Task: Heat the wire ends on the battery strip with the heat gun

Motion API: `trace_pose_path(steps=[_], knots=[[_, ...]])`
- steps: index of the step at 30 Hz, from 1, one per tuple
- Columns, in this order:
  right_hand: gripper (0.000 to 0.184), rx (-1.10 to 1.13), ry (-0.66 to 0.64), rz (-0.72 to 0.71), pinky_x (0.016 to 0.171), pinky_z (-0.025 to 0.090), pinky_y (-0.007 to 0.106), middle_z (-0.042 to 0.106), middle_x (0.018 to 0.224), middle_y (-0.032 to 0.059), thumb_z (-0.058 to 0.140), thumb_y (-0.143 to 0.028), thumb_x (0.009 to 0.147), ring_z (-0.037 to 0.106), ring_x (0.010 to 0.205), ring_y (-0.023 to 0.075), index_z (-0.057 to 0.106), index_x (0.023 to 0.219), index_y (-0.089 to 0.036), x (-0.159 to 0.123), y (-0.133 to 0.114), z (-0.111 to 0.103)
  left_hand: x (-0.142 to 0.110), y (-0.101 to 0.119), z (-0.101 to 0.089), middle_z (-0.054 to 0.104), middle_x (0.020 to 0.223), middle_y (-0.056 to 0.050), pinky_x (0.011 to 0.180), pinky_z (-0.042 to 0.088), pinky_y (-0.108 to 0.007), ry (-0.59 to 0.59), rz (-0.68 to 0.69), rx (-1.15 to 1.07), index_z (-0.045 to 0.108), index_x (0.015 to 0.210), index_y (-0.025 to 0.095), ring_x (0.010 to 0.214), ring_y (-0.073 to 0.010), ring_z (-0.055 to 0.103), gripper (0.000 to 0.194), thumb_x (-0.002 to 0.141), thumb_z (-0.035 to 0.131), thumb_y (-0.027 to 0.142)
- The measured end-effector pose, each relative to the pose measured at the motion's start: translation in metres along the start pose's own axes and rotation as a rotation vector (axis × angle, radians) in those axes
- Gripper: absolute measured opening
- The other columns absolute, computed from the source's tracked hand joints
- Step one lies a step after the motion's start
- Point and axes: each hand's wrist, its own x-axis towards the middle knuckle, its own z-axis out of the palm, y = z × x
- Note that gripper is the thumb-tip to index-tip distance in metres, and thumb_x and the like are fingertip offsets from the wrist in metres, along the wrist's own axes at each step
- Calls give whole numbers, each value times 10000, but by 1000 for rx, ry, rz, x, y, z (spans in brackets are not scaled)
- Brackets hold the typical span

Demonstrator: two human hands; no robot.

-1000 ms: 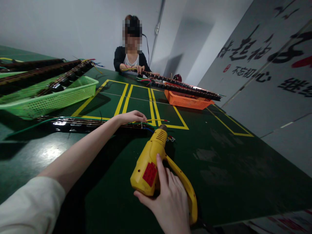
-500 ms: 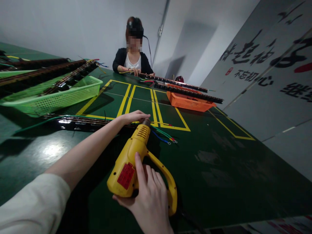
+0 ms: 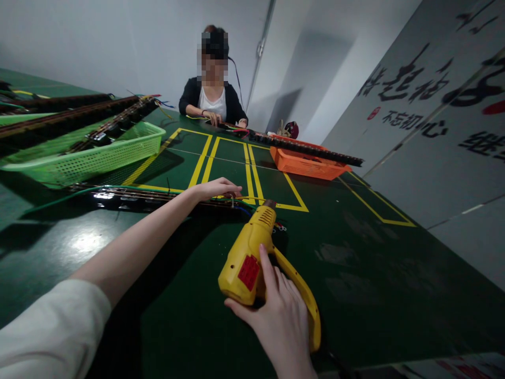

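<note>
My right hand (image 3: 282,321) grips the handle of a yellow heat gun (image 3: 252,252) with a red panel, its nozzle aimed at a bundle of coloured wires (image 3: 252,202) at the end of a long dark strip (image 3: 130,196) lying on the green table (image 3: 374,273). My left hand (image 3: 215,188) reaches forward and rests on the strip's end, fingers curled down on the wires.
A green basket (image 3: 90,158) holding long dark strips stands at the left. An orange tray (image 3: 305,164) with another strip across it sits at the far right. A person in a dark top (image 3: 211,102) works at the table's far end. Yellow tape lines mark the tabletop.
The heat gun swung left toward my left hand half a second ago, then moved back right. My left hand stayed on the strip's end.
</note>
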Motion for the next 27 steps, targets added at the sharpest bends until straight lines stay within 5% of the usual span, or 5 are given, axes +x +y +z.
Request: trace_pose_path(steps=[9,13,20,27], knots=[[1090,-50,8,22,771,485,397,589,1100,75,665,-653,620,576,945,258,98,1461,-253,-2,17,3,0,-1,0,633,751,-63,715,381,-241,0,0,7,691,820,82,719,-114,525,452,741,559,506],[1122,-43,-17,56,813,474,394,582,1112,70,713,-608,596,563,985,255,85,1457,-255,-1,7,-2,1,-2,-1,646,781,-70,717,383,-239,-14,7,20,698,830,87,738,-120,539,479,738,554,534],[1177,16,19,-84,756,478,394,567,992,68,743,-596,556,556,874,244,94,1457,-207,-1,-17,3,1,0,0,647,763,-66,692,381,-228,1,-3,2,702,798,94,725,-118,535,487,717,565,555],[1027,120,35,-258,619,471,383,521,863,72,543,-723,678,529,720,215,172,1447,-153,1,-43,11,1,-1,1,608,669,-49,661,376,-238,37,-18,-22,677,703,98,673,-123,515,448,699,598,539]])
